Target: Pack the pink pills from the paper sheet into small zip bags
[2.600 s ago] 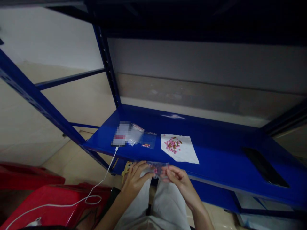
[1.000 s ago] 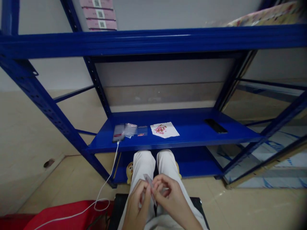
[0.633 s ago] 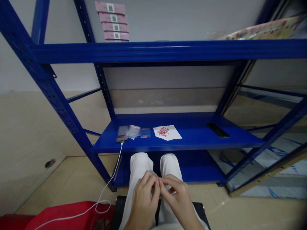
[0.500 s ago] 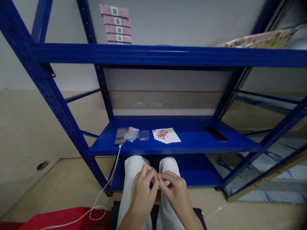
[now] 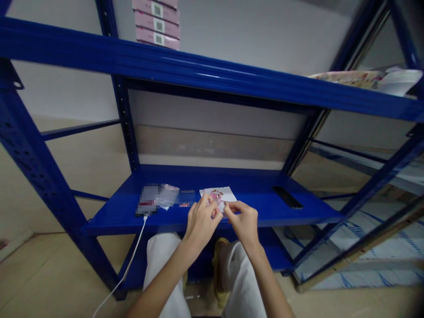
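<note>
The left hand (image 5: 201,223) and the right hand (image 5: 243,222) are both raised over the near edge of a white paper sheet (image 5: 221,194), and the paper lies on the blue steel shelf (image 5: 265,213). Both hands are closed in a pinch, with the thumb and the first fingers pressed together, but what they are gripping is too small to tell. The pink tablets (image 5: 216,194) lie on the paper, and the fingers cover part of them. Left of the paper there is a small clear bag (image 5: 187,198) with some pink tablets inside, then a crumpled plastic bag (image 5: 168,195), then a pixelated phone (image 5: 148,199) with a white cable (image 5: 130,251) hanging down from it. On the right of the same shelf lies a black remote control (image 5: 287,197). The person's knees in white trousers (image 5: 162,260) are near, below the shelf.
</note>
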`<state>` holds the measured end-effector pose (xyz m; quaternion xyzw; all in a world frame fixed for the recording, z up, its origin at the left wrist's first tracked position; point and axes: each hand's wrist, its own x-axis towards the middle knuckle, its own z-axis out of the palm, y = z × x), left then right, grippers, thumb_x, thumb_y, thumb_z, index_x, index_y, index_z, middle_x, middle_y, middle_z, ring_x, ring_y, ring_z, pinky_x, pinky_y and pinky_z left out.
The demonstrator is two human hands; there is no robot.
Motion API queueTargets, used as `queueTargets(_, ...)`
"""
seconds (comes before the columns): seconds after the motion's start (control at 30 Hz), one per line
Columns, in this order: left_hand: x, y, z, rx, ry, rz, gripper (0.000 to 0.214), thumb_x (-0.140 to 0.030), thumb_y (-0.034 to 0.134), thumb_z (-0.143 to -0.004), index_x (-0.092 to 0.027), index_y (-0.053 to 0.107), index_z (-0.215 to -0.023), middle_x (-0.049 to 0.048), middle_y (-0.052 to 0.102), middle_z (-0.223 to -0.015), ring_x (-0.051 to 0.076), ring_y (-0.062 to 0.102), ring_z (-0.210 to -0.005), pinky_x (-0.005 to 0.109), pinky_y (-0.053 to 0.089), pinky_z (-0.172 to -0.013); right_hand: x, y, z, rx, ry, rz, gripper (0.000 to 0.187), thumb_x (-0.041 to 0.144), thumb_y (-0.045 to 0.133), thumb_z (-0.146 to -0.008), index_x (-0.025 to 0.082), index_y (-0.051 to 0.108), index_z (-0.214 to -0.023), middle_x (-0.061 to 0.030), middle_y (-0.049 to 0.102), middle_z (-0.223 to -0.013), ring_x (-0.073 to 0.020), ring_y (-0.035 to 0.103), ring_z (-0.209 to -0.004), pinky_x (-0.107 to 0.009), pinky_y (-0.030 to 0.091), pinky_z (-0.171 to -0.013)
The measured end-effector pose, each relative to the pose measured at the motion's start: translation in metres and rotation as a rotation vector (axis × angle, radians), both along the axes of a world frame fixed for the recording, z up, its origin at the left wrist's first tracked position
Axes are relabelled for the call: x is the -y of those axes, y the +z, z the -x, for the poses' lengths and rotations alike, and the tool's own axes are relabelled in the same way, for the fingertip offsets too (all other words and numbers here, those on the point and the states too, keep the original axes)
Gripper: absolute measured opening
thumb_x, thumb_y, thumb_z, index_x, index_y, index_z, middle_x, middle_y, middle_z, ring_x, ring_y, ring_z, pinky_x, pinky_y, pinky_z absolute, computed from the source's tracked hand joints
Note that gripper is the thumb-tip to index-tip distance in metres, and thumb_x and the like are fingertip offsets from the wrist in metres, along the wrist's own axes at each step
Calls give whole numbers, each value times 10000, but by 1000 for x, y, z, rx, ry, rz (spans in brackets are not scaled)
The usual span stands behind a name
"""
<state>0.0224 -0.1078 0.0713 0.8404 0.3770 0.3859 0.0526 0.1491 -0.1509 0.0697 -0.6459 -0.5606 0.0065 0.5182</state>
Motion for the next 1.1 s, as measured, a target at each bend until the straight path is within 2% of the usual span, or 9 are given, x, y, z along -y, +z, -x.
queueTargets(0.07, -11, 1, -15, 49, 4, -9, 148, -164, 495, -755, -183, 511, -609, 3, 514, -842, 106, 508, -670, 244, 384, -646, -12, 4, -15, -54, 5, 0, 184, 313, 576, -738, 171, 673, -672, -45, 673, -624, -173, 616, -536, -250, 481, -519)
queueTargets(0.2, -38, -2, -41, 186, 55, 45, 161, -211, 469, -791, -185, 488, -634, 4, 501, -830, 111, 521, -710, 228, 391, -657, -43, 5, -31, -106, 119, 25, 205, 346, 570, -749, 168, 670, -738, -43, 684, -684, -160, 621, -535, -239, 495, -496)
queueTargets(0.3, -61, -9, -55, 250, 98, 130, 161, -253, 450, -811, -194, 470, -662, -9, 485, -779, 111, 517, -698, 219, 385, -634, -68, -3, -36, -158, 169, 4, 240, 375, 553, -770, 166, 667, -794, -53, 689, -745, -161, 631, -578, -231, 502, -499)
queueTargets(0.47, -99, -22, -71, 251, 62, 231, 164, -218, 440, -796, -191, 467, -636, -23, 481, -726, 101, 511, -662, 209, 365, -617, -102, -16, -53, -145, 193, -33, 219, 353, 544, -777, 170, 663, -796, -49, 688, -759, -154, 634, -602, -237, 505, -555)
queueTargets(0.6, -116, -23, -77, 261, 139, 170, 202, -196, 486, -731, -175, 418, -542, -25, 472, -717, 91, 483, -623, 210, 331, -595, -115, -19, -74, -66, 73, -43, 123, 277, 580, -697, 184, 643, -747, -26, 675, -709, -149, 620, -585, -246, 476, -584)
queueTargets(0.73, -121, -24, -81, 285, 152, 118, 259, -177, 535, -655, -162, 340, -485, -36, 459, -692, 78, 443, -575, 205, 299, -549, -121, -22, -86, -32, -66, 11, 131, 267, 577, -636, 213, 595, -754, 1, 664, -707, -168, 628, -627, -232, 425, -529)
queueTargets(0.83, -122, -29, -82, 361, 96, 130, 220, -122, 524, -609, -168, 339, -499, -41, 432, -659, 75, 424, -558, 196, 323, -551, -124, -31, -89, -116, 40, 21, 117, 209, 545, -636, 214, 547, -754, -8, 666, -774, -174, 637, -685, -226, 430, -523)
queueTargets(0.97, -123, -37, -79, 509, -109, 218, 152, -85, 486, -614, -173, 380, -551, -30, 441, -682, 78, 465, -599, 172, 371, -538, -124, -43, -91, -281, 249, 14, 161, 208, 574, -673, 194, 553, -832, -65, 654, -926, -199, 633, -828, -243, 481, -580)
queueTargets(1.1, -127, -41, -73, 709, -191, 364, 85, -120, 490, -655, -176, 432, -680, -18, 465, -770, 83, 516, -637, 166, 417, -512, -119, -53, -95, -477, 420, 144, 402, 374, 624, -715, 196, 566, -1071, -112, 603, -1113, -242, 599, -973, -295, 532, -663)
